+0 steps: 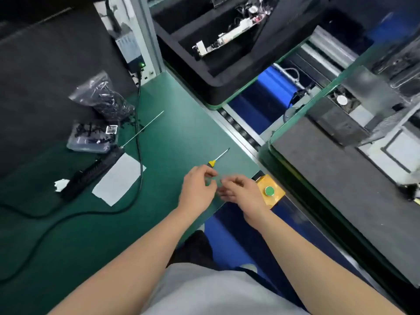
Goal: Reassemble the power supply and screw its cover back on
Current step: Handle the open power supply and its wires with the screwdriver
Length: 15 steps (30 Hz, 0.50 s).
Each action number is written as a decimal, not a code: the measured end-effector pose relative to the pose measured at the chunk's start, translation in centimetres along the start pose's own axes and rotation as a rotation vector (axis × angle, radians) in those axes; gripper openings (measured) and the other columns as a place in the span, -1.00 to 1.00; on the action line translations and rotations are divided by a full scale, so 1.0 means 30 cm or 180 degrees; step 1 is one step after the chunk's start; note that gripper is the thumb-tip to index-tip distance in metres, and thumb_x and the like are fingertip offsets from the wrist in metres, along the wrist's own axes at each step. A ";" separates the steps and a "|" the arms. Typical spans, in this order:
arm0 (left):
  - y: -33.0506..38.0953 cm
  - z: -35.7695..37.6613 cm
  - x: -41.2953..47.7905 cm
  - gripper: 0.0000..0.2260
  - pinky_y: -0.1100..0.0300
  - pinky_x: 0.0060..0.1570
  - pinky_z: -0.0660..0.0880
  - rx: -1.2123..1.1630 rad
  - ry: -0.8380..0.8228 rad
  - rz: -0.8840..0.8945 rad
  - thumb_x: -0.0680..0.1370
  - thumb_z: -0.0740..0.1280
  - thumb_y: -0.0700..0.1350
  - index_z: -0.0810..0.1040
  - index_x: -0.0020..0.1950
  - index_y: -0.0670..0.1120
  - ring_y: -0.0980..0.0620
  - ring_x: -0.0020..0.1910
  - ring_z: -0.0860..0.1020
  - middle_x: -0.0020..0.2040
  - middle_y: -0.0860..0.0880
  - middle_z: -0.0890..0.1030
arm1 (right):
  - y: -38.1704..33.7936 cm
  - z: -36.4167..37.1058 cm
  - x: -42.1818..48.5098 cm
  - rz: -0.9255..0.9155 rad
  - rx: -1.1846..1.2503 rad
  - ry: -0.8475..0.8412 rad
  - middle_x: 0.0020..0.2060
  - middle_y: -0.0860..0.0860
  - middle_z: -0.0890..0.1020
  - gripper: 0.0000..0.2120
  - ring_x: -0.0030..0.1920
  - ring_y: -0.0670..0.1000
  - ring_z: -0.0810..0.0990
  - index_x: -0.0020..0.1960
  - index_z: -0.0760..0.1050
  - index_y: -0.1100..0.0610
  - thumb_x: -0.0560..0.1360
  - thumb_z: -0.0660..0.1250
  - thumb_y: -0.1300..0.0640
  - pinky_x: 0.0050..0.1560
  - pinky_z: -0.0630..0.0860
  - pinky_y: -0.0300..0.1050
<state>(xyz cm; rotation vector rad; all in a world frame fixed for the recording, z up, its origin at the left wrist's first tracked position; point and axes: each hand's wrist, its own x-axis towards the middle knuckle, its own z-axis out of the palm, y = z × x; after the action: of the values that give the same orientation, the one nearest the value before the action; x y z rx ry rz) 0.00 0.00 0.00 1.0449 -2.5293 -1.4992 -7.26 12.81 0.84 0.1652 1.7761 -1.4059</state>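
Observation:
My left hand [197, 186] and my right hand [239, 190] hover close together over the near right edge of the green mat [172, 123]. Their fingertips almost touch. The fingers of both are curled and blurred, and I see nothing between them. A screwdriver [217, 157] with a yellow and black handle lies on the mat just beyond my left hand, tip pointing away to the right. An open black power supply case [336, 123] with a fan [342, 100] rests on the grey pad at the right. A circuit board [227, 37] lies in the black tray at the top.
At the left of the mat are a plastic bag of black parts [106, 98], a clear box of small parts [91, 137], a black power strip [91, 173], a white sheet [118, 178], a thin metal rod [143, 129] and a black cable [68, 221]. A yellow box with a green button [270, 191] sits beside my right hand.

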 end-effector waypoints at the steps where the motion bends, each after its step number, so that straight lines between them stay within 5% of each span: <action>1: -0.011 -0.009 0.025 -0.81 0.23 0.12 0.49 0.0122 0.0055 -0.0036 0.55 0.38 -0.24 0.63 0.09 0.00 0.10 0.03 0.57 0.08 0.05 0.58 | -0.006 0.019 0.020 0.0074 0.0021 0.0007 0.01 0.31 0.72 -0.87 -0.05 0.14 0.72 0.14 0.61 0.29 0.63 0.41 0.25 0.15 0.69 0.13; 7: -0.035 -0.004 0.139 -0.75 0.00 0.33 0.40 0.0740 -0.0050 -0.0193 0.58 0.38 -0.20 0.60 0.25 -0.06 -0.11 0.27 0.44 0.22 -0.06 0.49 | -0.022 0.102 0.110 0.0408 0.0467 0.0081 -0.02 0.16 0.69 -0.77 -0.05 0.06 0.70 0.26 0.54 0.27 0.61 0.41 0.29 0.22 0.67 0.08; 11: -0.049 0.016 0.180 -0.78 -0.04 0.23 0.48 0.0769 -0.0165 -0.0266 0.60 0.37 -0.17 0.57 0.24 -0.05 -0.12 0.22 0.49 0.20 -0.07 0.51 | -0.018 0.135 0.138 0.0499 0.0834 0.0129 0.00 0.13 0.75 -0.75 -0.04 0.02 0.76 0.30 0.52 0.24 0.63 0.39 0.30 -0.02 0.70 -0.13; 15: -0.062 0.028 0.187 -0.84 0.05 0.10 0.51 0.0490 -0.0230 -0.0488 0.59 0.38 -0.18 0.59 0.16 -0.05 -0.04 0.08 0.56 0.07 -0.03 0.57 | 0.002 0.142 0.151 0.0505 0.0863 0.0209 0.04 0.16 0.76 -0.81 0.06 0.11 0.76 0.26 0.53 0.21 0.65 0.34 0.29 0.04 0.71 -0.07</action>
<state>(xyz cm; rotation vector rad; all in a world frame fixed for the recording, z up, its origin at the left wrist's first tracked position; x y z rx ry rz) -3.64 -3.03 -3.62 1.2536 -2.7082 -1.4186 -7.88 7.49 -2.32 0.4904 1.5801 -1.5341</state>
